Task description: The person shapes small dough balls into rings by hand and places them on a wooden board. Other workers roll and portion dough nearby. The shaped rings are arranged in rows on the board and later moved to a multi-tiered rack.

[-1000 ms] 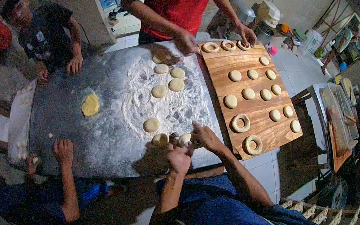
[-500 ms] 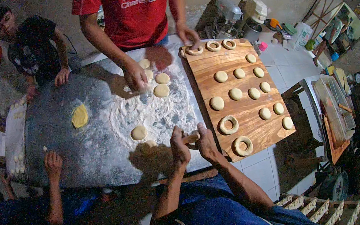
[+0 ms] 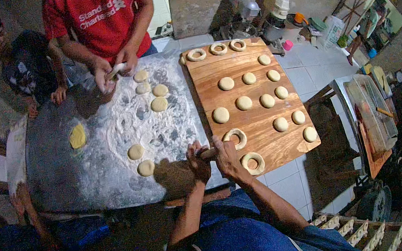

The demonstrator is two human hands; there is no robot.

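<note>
My left hand (image 3: 198, 162) and my right hand (image 3: 227, 161) are raised at the near right of the floured steel table (image 3: 61, 180), fingers closed around a shadowed piece of dough (image 3: 208, 153) held between them. Just right of them, a wooden board (image 3: 295, 147) carries several dough discs (image 3: 244, 103) and rings (image 3: 252, 163), some rings along its far edge. Two flattened discs (image 3: 145, 168) lie in flour to the left of my hands, with several more (image 3: 159, 104) farther back. A yellow lump (image 3: 77, 137) sits on the table's left part.
Across the table, a red-shirted co-worker (image 3: 98, 20) holds dough in both hands; another person (image 3: 25, 75) leans at the back left, and someone's arm (image 3: 35, 217) is at the near left. A side table (image 3: 345, 96) with a plastic bin stands right; racks (image 3: 368, 235) stand lower right.
The red-shirted co-worker's hands have left the board and come together around dough. My hands have turned upright around their piece, nearer the board. The whole view has shifted as my head moved.
</note>
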